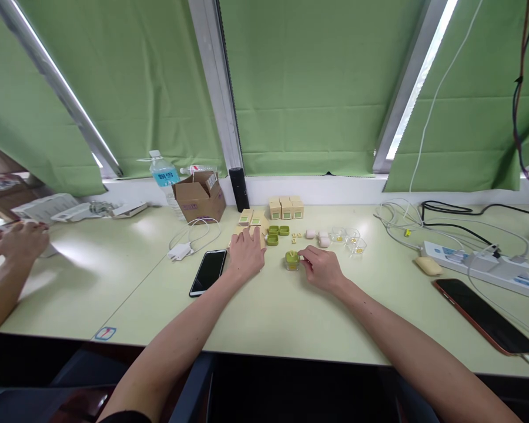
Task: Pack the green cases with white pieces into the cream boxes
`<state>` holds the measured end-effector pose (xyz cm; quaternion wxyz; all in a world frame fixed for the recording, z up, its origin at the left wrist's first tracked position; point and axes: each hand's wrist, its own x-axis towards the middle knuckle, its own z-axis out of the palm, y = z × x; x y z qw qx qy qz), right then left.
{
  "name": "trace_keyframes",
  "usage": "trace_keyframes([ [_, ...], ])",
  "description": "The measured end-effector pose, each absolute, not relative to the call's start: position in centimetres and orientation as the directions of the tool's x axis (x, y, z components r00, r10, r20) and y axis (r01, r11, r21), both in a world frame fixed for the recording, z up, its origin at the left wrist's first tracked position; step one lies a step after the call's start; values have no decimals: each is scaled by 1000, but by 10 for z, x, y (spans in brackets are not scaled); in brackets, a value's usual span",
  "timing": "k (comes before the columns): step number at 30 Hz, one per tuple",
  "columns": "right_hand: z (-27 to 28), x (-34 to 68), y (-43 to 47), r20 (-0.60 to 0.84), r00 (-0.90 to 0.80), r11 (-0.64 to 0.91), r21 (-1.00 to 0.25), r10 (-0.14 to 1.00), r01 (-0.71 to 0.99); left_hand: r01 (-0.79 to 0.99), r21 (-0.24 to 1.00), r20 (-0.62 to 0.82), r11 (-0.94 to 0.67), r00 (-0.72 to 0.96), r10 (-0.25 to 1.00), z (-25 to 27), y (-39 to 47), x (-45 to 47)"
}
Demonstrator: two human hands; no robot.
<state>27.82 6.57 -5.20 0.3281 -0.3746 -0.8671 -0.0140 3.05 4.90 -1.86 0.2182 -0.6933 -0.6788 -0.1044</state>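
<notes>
In front of me stands a small clear container with a green lid (292,258). The thumb and fingers of my right hand (322,268) are closed at its right side. My left hand (247,252) reaches over the small kraft boxes (256,220), fingers stretched out; what lies under its palm is hidden. Right of it are several loose green lids (273,240) and tiny pale-yellow pieces (294,235). Farther right sit small pink pieces (323,238) and several clear cups (356,245) with something yellow inside.
Behind stand more kraft boxes (286,208), a black cylinder (238,189) and a cardboard box (200,197). A phone (208,272) lies beside my left forearm. To the right are a power strip (482,268), cables and another phone (485,314). Another person's hands (20,244) are at far left.
</notes>
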Motion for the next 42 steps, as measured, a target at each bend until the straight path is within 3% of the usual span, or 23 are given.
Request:
trace_keyframes([
  [8, -52, 278, 65, 576, -498, 717, -242, 649, 654, 993, -117, 523, -2, 63, 850, -11, 45, 31],
  [13, -46, 276, 59, 631, -471, 727, -229, 617, 647, 988, 21, 661, -151, 100, 744, -7, 37, 38],
  [16, -44, 272, 54, 686, -482, 784, -214, 545, 583, 949, 107, 738, -298, 125, 663, -14, 32, 47],
  [20, -42, 266, 48, 738, -512, 859, -179, 440, 480, 890, 135, 808, -437, 156, 568, -27, 28, 61],
  [25, -38, 261, 42, 745, -549, 920, -237, 378, 312, 838, 236, 808, -492, 113, 579, -38, 22, 72],
  [28, -36, 262, 42, 769, -529, 933, -290, 359, 212, 797, 221, 823, -561, 156, 546, -39, 19, 74],
  [34, -32, 266, 46, 773, -358, 850, -503, 523, 155, 656, 131, 911, -744, 216, 351, -32, 19, 73],
  [37, -30, 267, 49, 732, -286, 774, -631, 618, 55, 587, 257, 889, -768, 168, 426, -30, 22, 71],
  [42, -30, 269, 54, 661, -255, 663, -743, 706, -91, 475, 454, 810, -753, 131, 571, -32, 28, 69],
])
